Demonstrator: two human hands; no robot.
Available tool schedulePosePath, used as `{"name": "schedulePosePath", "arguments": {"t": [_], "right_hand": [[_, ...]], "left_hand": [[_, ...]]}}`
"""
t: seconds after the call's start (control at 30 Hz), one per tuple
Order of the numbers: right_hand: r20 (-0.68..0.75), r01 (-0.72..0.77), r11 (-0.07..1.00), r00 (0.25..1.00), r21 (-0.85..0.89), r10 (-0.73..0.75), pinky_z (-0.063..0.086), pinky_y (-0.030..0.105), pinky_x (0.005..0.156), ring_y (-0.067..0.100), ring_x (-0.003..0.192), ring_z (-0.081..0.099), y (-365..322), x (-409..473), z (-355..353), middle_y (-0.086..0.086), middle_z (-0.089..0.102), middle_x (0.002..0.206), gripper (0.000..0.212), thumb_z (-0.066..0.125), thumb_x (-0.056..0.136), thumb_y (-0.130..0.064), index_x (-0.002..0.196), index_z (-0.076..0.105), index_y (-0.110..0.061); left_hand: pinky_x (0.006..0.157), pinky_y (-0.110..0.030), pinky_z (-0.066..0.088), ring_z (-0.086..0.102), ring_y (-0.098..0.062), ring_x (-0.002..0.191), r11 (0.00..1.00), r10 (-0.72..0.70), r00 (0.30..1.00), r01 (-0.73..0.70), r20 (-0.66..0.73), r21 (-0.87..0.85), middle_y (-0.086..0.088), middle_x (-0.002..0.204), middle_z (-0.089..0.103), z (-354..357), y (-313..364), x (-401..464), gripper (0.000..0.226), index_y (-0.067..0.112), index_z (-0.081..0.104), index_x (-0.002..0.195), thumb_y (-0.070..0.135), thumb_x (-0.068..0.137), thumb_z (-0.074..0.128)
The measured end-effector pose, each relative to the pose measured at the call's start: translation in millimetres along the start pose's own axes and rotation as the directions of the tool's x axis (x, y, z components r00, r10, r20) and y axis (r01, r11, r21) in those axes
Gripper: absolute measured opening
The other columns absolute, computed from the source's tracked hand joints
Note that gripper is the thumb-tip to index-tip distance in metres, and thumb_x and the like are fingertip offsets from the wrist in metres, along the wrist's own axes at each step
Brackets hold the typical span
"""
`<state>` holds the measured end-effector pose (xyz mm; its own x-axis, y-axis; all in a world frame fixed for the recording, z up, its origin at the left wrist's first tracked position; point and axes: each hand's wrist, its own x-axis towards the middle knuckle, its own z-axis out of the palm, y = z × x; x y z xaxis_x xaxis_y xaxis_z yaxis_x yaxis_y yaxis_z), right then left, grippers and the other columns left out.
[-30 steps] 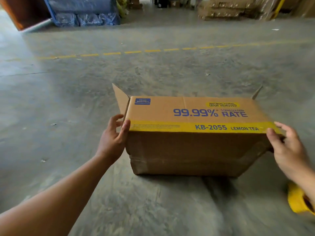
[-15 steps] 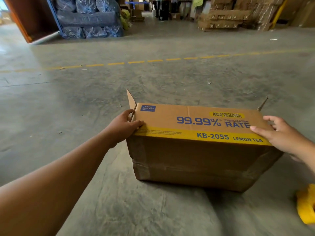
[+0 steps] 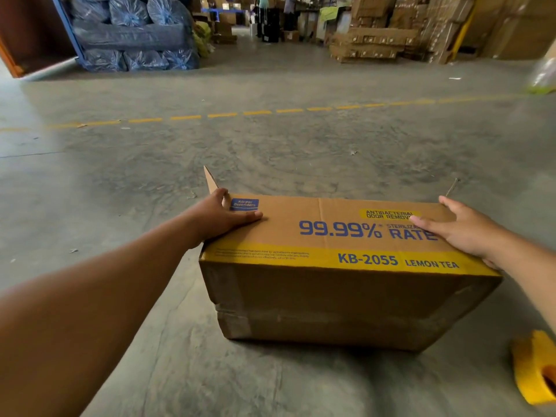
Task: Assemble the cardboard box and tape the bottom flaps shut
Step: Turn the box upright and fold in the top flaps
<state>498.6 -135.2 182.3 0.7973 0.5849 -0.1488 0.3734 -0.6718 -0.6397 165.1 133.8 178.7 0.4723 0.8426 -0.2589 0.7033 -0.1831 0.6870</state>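
A brown cardboard box (image 3: 331, 296) with blue print and a yellow stripe stands on the concrete floor in front of me. Its printed face points up. Small end flaps stick up at the far left (image 3: 211, 180) and far right corners. My left hand (image 3: 225, 218) lies flat on the top panel's left end, fingers straight, thumb toward the left flap. My right hand (image 3: 457, 230) presses flat on the right end, fingers spread over the print. A yellow tape roll (image 3: 534, 368) lies on the floor at the lower right.
A dashed yellow line (image 3: 240, 114) crosses the floor beyond the box. Wrapped blue bales (image 3: 135, 34) are stacked at the back left. Piles of flattened cardboard (image 3: 391, 34) fill the back right. Bare concrete surrounds the box.
Both hands have slid from the box's near corners up onto the top panel and now press flat on it. My view has risen, showing more of the warehouse.
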Motion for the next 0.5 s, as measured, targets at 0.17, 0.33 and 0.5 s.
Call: {"name": "schedulePosePath", "arguments": {"t": [0.17, 0.33, 0.5], "right_hand": [[-0.192, 0.11, 0.994, 0.976, 0.025, -0.104, 0.043, 0.045, 0.103, 0.023, 0.126, 0.05, 12, -18, 0, -0.001, 0.046, 0.147, 0.125, 0.067, 0.044, -0.088, 0.148, 0.019, -0.04], [-0.309, 0.213, 0.974, 0.934, 0.077, -0.179, 0.038, 0.045, 0.106, 0.022, 0.133, 0.042, 25, -51, 13, -0.002, 0.036, 0.152, 0.118, 0.076, 0.057, -0.068, 0.148, 0.004, -0.045], [-0.282, 0.147, 0.988, 0.951, 0.055, -0.126, 0.036, 0.054, 0.104, 0.034, 0.134, 0.034, 65, -90, 54, 0.01, 0.03, 0.149, 0.119, 0.081, 0.063, -0.052, 0.149, 0.0, -0.046]], "left_hand": [[0.097, -0.038, 0.048, 0.053, -0.029, 0.128, 0.988, 0.148, 0.974, -0.155, -0.172, -0.027, -0.006, 0.151, 0.047, -2, -8, -14, 0.123, 0.028, 0.03, 0.154, 0.073, 0.052, 0.082], [0.082, -0.033, 0.051, 0.058, -0.018, 0.104, 0.956, 0.268, 0.916, -0.291, -0.298, -0.032, -0.002, 0.133, 0.057, 15, -31, -43, 0.113, 0.034, 0.028, 0.146, 0.061, 0.054, 0.089], [0.094, -0.043, 0.055, 0.056, -0.019, 0.114, 0.971, 0.218, 0.933, -0.236, -0.287, -0.029, -0.004, 0.143, 0.048, 58, -77, -72, 0.113, 0.033, 0.027, 0.143, 0.059, 0.053, 0.089]]}}
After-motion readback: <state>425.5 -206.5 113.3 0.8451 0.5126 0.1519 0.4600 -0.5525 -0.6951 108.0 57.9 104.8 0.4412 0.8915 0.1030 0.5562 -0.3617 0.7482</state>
